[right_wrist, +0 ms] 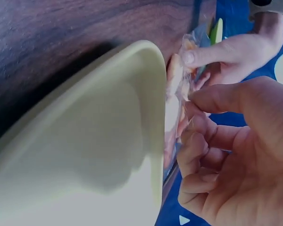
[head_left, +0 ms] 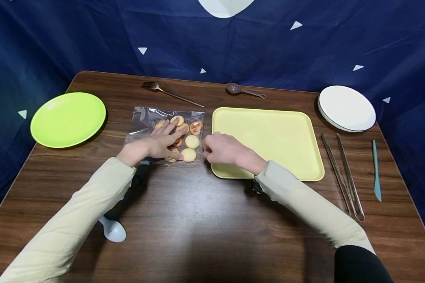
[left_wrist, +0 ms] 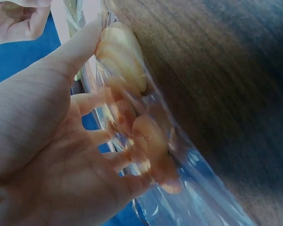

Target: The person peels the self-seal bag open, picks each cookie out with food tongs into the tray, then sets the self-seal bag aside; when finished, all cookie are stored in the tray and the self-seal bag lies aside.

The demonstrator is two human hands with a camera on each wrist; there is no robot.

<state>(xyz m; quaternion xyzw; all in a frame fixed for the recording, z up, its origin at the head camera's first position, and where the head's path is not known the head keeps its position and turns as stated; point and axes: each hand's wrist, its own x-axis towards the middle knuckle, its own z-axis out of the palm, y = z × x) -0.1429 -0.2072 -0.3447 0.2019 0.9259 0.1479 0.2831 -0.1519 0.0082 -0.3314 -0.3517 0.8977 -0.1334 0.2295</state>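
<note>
A clear plastic bag (head_left: 141,125) lies on the table, filled with round pale cookies (head_left: 192,142) and glossy brown pretzel-like pieces (head_left: 196,127). My left hand (head_left: 163,143) rests on top of it with fingers spread; the left wrist view shows those fingers over the plastic and the cookies (left_wrist: 120,56) bulging beneath. At the bag's right edge, my right hand (head_left: 224,149) pinches the plastic between thumb and curled fingers. In the right wrist view that right hand (right_wrist: 226,141) is just beyond the rim of the pale yellow tray (right_wrist: 153,61).
The tray (head_left: 269,141) lies right of the bag. A green plate (head_left: 69,120) is at left, white dishes (head_left: 347,108) at far right. Metal tongs (head_left: 343,179) and a teal knife (head_left: 376,173) lie right; a fork (head_left: 173,95) and brown spoon (head_left: 244,90) behind; a white spoon (head_left: 114,230) by the left sleeve.
</note>
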